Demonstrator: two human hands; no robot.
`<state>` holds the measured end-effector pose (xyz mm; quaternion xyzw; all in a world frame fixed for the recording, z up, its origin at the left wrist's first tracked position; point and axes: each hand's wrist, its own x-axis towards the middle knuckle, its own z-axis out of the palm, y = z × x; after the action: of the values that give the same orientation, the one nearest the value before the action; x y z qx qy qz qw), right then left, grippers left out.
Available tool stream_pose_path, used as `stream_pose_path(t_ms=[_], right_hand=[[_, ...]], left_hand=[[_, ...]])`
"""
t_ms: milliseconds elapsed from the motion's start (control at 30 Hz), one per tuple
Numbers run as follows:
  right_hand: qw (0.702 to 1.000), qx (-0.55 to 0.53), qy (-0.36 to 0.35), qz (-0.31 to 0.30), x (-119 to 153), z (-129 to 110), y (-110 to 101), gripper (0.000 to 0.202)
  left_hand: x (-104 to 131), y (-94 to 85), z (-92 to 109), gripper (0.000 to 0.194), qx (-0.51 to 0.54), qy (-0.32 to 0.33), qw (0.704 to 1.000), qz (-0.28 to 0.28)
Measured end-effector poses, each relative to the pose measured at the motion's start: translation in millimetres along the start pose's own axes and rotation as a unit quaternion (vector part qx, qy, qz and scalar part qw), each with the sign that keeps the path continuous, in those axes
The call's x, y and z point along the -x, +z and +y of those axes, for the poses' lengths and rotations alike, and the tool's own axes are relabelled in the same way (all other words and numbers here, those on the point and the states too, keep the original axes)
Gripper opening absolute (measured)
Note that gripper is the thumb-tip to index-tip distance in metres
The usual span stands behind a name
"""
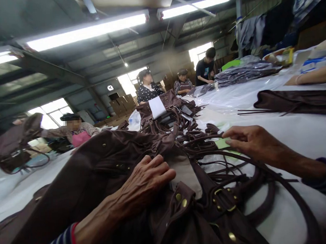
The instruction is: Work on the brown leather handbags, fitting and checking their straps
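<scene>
A dark brown bag [80,178] with brass studs and a buckle [224,200] lies spread before me. My left hand [144,178] rests on it with curled fingers, gripping the fabric beside the beige lining [184,172]. To the right, my right hand [255,145] has thumb and forefinger closed at a thin brown strap [205,138]. A light green slip [221,143] shows by the thumb. A long handle [290,199] curves below this hand. The left fingertips are hidden.
Brown straps and cords lie tangled [223,168] beyond the bag. More bags [162,111] are piled ahead, one with white paper. Another brown piece [297,101] lies at right near a co-worker's arm [314,75]. At left, a person holds up a bag [17,143]. Several co-workers stand farther back.
</scene>
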<state>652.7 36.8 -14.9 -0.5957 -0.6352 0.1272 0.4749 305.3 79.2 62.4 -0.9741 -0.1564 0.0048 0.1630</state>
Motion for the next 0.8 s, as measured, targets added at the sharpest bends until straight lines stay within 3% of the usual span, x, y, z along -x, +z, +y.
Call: stream_pose_path(t_ms=[133, 267, 400, 567, 800], right_hand=[[0.959, -0.226, 0.086, -0.148, 0.6, -59.3, 43.2, 0.020], [0.913, -0.332, 0.124, -0.203, -4.9, -91.5, 85.2, 0.004], [0.893, -0.365, 0.173, -0.201, -15.7, -95.5, 110.3, 0.007], [0.882, -0.376, 0.198, -0.204, -27.4, -93.0, 123.4, 0.009], [0.909, -0.332, 0.138, -0.211, -27.7, -96.0, 146.9, 0.018]], left_hand=[[4.4, -3.2, -0.2, 0.015, -0.014, 0.008, 1.000, 0.004], [10.2, -6.1, -1.3, 0.020, -0.003, 0.015, 1.000, 0.007], [11.5, -5.5, -2.7, 0.021, -0.007, 0.026, 0.999, 0.022], [7.5, -6.2, -0.6, 0.021, -0.017, 0.030, 0.999, 0.029], [5.3, -8.1, 3.8, 0.028, 0.001, 0.004, 1.000, 0.023]])
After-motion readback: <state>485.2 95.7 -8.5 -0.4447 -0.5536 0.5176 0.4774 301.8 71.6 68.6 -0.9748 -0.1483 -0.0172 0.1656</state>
